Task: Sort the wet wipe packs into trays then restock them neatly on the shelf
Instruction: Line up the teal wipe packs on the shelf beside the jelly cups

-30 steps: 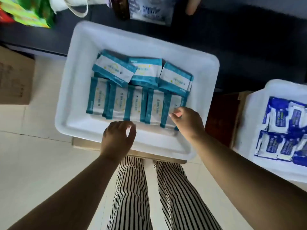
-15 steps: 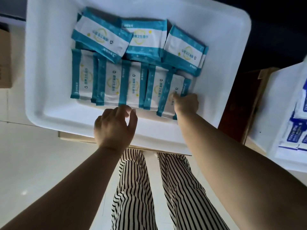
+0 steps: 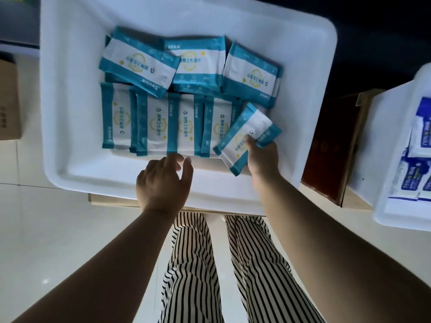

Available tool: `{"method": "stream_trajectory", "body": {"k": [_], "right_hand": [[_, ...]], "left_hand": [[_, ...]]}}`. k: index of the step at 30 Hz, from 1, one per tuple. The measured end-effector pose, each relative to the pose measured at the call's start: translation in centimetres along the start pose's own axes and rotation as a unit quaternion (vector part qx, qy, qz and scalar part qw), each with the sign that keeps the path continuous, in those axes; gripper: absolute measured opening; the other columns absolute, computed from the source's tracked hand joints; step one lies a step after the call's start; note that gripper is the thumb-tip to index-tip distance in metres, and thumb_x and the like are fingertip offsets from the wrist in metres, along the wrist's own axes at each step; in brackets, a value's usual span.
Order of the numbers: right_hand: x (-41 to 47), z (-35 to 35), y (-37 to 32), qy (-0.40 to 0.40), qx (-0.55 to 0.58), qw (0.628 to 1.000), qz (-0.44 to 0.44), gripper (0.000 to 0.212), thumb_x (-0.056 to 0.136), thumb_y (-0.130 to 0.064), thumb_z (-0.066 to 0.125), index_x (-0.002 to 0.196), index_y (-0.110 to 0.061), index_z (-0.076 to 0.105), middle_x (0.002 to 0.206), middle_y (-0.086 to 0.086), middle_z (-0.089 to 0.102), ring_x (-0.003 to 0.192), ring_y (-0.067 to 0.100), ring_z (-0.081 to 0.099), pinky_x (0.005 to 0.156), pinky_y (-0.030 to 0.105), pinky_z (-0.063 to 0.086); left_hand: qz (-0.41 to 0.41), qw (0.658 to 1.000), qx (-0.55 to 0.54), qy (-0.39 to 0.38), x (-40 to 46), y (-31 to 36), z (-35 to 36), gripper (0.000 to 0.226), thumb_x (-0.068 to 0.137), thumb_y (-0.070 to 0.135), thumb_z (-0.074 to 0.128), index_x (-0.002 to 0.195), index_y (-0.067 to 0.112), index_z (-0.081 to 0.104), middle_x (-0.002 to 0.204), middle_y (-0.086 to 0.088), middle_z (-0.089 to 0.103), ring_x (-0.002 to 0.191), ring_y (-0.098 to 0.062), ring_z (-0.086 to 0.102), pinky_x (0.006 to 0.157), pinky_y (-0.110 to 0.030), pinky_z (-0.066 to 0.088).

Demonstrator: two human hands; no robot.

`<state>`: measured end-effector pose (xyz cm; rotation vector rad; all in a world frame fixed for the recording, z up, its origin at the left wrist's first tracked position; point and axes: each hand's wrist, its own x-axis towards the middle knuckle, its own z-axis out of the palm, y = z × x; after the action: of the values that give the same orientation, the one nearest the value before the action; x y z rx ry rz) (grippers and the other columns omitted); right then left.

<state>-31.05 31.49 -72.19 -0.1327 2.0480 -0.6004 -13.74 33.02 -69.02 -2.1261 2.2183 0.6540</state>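
One teal pack (image 3: 245,134) is pinched at its near edge by the right hand (image 3: 263,157), tilted above the row in the white tray (image 3: 70,136); the left hand (image 3: 163,183) hovers with a loose, empty grip; the pack is judged light, soft and slick, best taken by a sealed edge.

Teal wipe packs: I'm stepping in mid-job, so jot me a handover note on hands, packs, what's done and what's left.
Right hand grips one tilted teal pack at the near right of the white tray.
Left hand is open, fingertips at the near row's edge.
Done: teal packs lie in two rough rows in the tray; blue packs fill a second tray to the right.
Left: seat the held pack, straighten the rows, restock the shelf.
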Motion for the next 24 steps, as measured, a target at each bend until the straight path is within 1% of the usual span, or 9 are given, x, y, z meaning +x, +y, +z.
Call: {"method": "stream_trajectory", "body": {"k": [2,3,6,10,13,15,19,21,24], "right_hand": [[-1.1,-1.2,-0.3,0.000,0.020,1.000,-0.015,0.021,0.088,-0.020,0.060,0.106,-0.008,0.057,0.097,0.005,0.063,0.094,0.026,0.064,0.081,0.040,0.054],[-1.5,-1.9,-0.7,0.006,0.016,1.000,-0.025,0.024,0.087,-0.018,0.062,0.106,-0.006,0.057,0.096,0.007,0.063,0.093,0.027,0.064,0.079,0.037,0.053],[-2.2,-4.2,-2.7,0.028,-0.051,0.995,-0.079,0.029,0.077,-0.013,0.065,0.104,-0.004,0.058,0.090,0.006,0.062,0.087,0.024,0.062,0.074,0.029,0.048],[-2.6,-6.5,-5.1,0.017,-0.092,0.987,-0.131,0.026,0.075,-0.007,0.061,0.101,-0.010,0.061,0.088,0.007,0.064,0.080,0.022,0.063,0.074,0.033,0.051],[-2.5,-8.0,-6.1,0.011,-0.099,0.979,-0.178,0.023,0.085,-0.011,0.058,0.107,-0.013,0.062,0.089,0.000,0.062,0.090,0.022,0.064,0.083,0.035,0.051],[-2.4,-8.5,-6.2,0.002,-0.091,0.977,-0.192,0.024,0.092,-0.019,0.054,0.114,-0.013,0.059,0.093,-0.002,0.061,0.094,0.019,0.062,0.086,0.034,0.049],[-2.3,-9.2,-5.7,-0.029,-0.015,0.986,-0.163,0.036,0.085,-0.033,0.051,0.118,-0.020,0.051,0.108,0.002,0.063,0.100,0.020,0.063,0.091,0.044,0.050],[-2.0,-9.6,-5.5,-0.045,-0.003,0.988,-0.145,0.024,0.089,-0.019,0.053,0.114,-0.019,0.051,0.107,0.008,0.064,0.099,0.024,0.063,0.090,0.049,0.050],[-1.7,-10.3,-5.4,-0.081,0.009,0.992,-0.101,0.041,0.081,0.005,0.053,0.117,-0.013,0.052,0.100,0.014,0.065,0.090,0.026,0.062,0.082,0.045,0.053]], "left_hand": [[-0.031,0.997,0.007,-0.071,0.3,0.6,-0.6,0.050,0.088,0.048,0.028,0.089,0.013,0.064,0.076,0.000,0.068,0.074,-0.027,0.063,0.063,-0.028,0.037],[-0.054,0.992,0.006,-0.113,0.7,0.8,-0.9,0.052,0.091,0.051,0.026,0.098,0.015,0.062,0.087,0.000,0.069,0.085,-0.026,0.063,0.068,-0.030,0.038],[-0.113,0.973,-0.093,-0.180,2.2,1.3,-1.6,0.038,0.096,0.043,0.036,0.113,0.015,0.055,0.112,-0.003,0.065,0.104,-0.022,0.058,0.083,-0.029,0.039],[-0.073,0.964,-0.186,-0.178,6.1,3.2,-1.6,0.035,0.095,0.034,0.048,0.115,0.008,0.058,0.116,-0.007,0.063,0.107,-0.019,0.057,0.082,-0.022,0.037],[-0.102,0.946,-0.233,-0.199,10.0,4.5,1.3,0.038,0.091,0.036,0.054,0.113,0.007,0.060,0.112,-0.009,0.064,0.104,-0.023,0.060,0.087,-0.031,0.047],[-0.142,0.941,-0.224,-0.210,11.3,5.4,3.0,0.042,0.087,0.040,0.059,0.113,0.007,0.060,0.109,-0.011,0.065,0.101,-0.024,0.060,0.086,-0.036,0.049],[-0.186,0.957,-0.108,-0.197,11.0,7.1,5.0,0.065,0.083,0.038,0.066,0.133,0.006,0.038,0.132,-0.015,0.047,0.123,-0.030,0.042,0.099,-0.042,0.039],[-0.199,0.955,-0.113,-0.191,10.5,7.6,5.5,0.069,0.080,0.036,0.070,0.133,0.008,0.034,0.133,-0.014,0.046,0.124,-0.031,0.040,0.099,-0.044,0.038],[-0.235,0.934,-0.181,-0.201,10.4,7.4,5.9,0.065,0.073,0.034,0.077,0.123,0.009,0.044,0.121,-0.008,0.058,0.112,-0.030,0.052,0.088,-0.038,0.045]]}}
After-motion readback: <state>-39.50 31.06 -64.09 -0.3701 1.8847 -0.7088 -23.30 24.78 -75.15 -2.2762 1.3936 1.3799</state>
